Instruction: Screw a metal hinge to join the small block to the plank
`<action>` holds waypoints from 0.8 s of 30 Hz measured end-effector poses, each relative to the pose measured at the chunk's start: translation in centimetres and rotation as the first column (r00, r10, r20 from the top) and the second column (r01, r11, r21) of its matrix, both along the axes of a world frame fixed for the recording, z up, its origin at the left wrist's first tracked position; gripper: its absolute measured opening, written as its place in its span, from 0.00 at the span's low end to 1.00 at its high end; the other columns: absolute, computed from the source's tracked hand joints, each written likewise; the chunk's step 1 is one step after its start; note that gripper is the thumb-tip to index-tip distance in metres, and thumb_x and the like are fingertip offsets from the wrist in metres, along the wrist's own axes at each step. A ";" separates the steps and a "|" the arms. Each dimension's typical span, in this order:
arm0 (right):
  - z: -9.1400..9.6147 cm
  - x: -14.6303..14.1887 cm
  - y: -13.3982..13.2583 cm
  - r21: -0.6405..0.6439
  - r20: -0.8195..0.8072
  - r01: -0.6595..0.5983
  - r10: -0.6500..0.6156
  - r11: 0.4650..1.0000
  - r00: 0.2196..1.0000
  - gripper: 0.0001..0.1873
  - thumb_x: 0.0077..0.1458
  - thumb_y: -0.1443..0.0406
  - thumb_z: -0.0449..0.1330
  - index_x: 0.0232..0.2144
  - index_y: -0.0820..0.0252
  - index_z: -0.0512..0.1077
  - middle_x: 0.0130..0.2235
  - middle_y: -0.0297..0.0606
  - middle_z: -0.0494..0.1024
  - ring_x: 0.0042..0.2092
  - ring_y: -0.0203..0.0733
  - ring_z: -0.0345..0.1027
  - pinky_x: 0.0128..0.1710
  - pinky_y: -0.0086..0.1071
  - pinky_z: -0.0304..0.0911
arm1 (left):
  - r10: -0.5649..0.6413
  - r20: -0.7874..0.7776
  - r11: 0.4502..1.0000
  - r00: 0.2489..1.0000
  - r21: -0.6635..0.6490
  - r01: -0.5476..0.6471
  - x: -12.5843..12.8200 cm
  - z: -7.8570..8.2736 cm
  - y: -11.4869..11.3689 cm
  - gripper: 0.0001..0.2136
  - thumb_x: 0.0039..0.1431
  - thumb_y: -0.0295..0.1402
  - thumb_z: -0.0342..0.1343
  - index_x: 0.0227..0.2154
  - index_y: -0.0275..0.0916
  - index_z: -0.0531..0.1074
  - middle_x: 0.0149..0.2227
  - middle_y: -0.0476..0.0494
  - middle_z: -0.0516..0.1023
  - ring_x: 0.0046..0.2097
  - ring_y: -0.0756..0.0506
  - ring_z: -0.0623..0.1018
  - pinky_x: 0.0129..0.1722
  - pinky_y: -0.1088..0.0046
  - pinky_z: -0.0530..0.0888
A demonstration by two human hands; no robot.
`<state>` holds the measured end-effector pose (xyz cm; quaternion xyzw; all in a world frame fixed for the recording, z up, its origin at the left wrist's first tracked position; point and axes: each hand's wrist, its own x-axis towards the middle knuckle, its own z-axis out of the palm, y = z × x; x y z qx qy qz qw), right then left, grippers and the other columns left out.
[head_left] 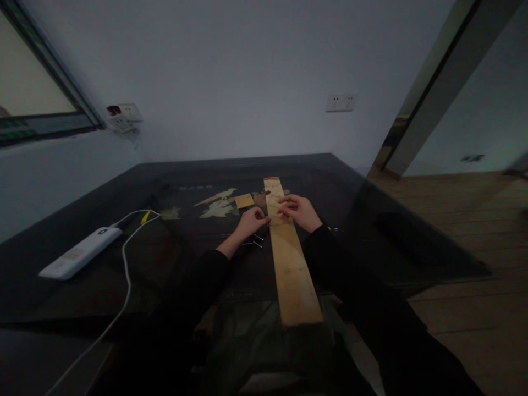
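Observation:
A long, narrow wooden board (292, 267) lies lengthwise over the dark table, its near end jutting past the front edge. At the board's left edge is my left hand (251, 221), thumb and fingers drawn together; whatever is between them is too small to make out. My right hand (303, 212) hovers over or rests on the board from the right, fingers bent but apart, with nothing visible in them. Several thin metal nails (258, 240) lie on the table just left of the board. Behind my left hand sits a small yellowish square piece (245, 201).
On the left of the dark table (173, 269) lies a white power strip (82, 253); its white cable (127, 275) runs off the front edge. A small yellow-tipped item (331, 228) is by my right sleeve. Wall sockets (340, 103) are on the wall behind.

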<state>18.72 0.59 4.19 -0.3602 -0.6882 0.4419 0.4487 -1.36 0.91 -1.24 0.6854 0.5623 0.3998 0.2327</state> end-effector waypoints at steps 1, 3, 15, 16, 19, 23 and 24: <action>-0.1 0.2 0.4 -0.030 -0.035 0.018 -0.019 0.999 0.999 0.11 0.46 0.64 0.64 0.34 0.61 0.72 0.25 0.34 0.78 0.25 0.36 0.73 0.29 0.30 0.68 | -0.012 -0.025 1.000 1.000 0.002 0.012 0.0 -0.1 0.1 0.09 0.49 0.36 0.62 0.23 0.38 0.69 0.24 0.50 0.72 0.29 0.49 0.71 0.31 0.75 0.65; -0.4 0.4 0.9 -0.055 -0.082 0.052 -0.056 0.997 0.995 0.10 0.44 0.65 0.64 0.32 0.61 0.73 0.23 0.32 0.76 0.24 0.34 0.71 0.28 0.30 0.68 | -0.027 -0.046 1.000 0.999 0.006 0.028 0.1 -0.2 0.2 0.09 0.51 0.37 0.60 0.22 0.38 0.70 0.24 0.49 0.73 0.29 0.49 0.71 0.31 0.75 0.65; -1.3 0.7 1.4 -0.300 -0.268 0.017 -0.101 0.954 0.958 0.09 0.41 0.73 0.68 0.30 0.64 0.77 0.27 0.37 0.80 0.31 0.35 0.75 0.39 0.33 0.72 | -0.031 -0.166 0.999 0.986 -0.024 0.028 1.1 0.7 -0.4 0.08 0.52 0.34 0.58 0.20 0.39 0.70 0.24 0.47 0.73 0.29 0.47 0.71 0.31 0.72 0.64; -1.3 0.7 1.4 -0.299 -0.261 0.013 -0.095 0.954 0.961 0.08 0.42 0.72 0.68 0.30 0.64 0.77 0.27 0.37 0.79 0.30 0.36 0.75 0.38 0.33 0.72 | -0.029 -0.181 0.999 0.983 -0.030 0.024 1.2 0.7 -0.5 0.08 0.52 0.34 0.58 0.21 0.39 0.69 0.25 0.47 0.73 0.29 0.47 0.71 0.31 0.72 0.64; -1.7 0.7 1.8 -0.273 -0.203 0.051 -0.110 0.961 0.973 0.09 0.44 0.66 0.69 0.30 0.64 0.76 0.25 0.36 0.78 0.27 0.36 0.74 0.32 0.32 0.70 | 0.009 -0.209 0.999 0.978 -0.029 -0.016 1.5 0.8 -0.9 0.05 0.51 0.34 0.58 0.25 0.39 0.69 0.28 0.47 0.74 0.30 0.46 0.72 0.31 0.73 0.65; -2.4 1.0 2.7 -0.120 -0.028 0.259 -0.264 0.958 0.964 0.11 0.47 0.59 0.66 0.25 0.62 0.73 0.23 0.34 0.75 0.25 0.35 0.68 0.26 0.29 0.64 | 0.089 -0.247 0.995 0.965 -0.023 -0.097 1.6 0.8 -1.0 0.12 0.51 0.37 0.60 0.37 0.38 0.72 0.34 0.43 0.75 0.37 0.43 0.74 0.37 0.70 0.68; -2.6 1.1 2.9 -0.045 0.042 0.317 -0.316 0.947 0.948 0.11 0.49 0.59 0.64 0.23 0.61 0.72 0.23 0.34 0.74 0.25 0.35 0.67 0.26 0.29 0.62 | 0.102 -0.272 0.994 0.957 -0.015 -0.110 1.6 0.7 -1.1 0.14 0.51 0.38 0.60 0.40 0.38 0.73 0.36 0.41 0.75 0.40 0.41 0.74 0.40 0.69 0.68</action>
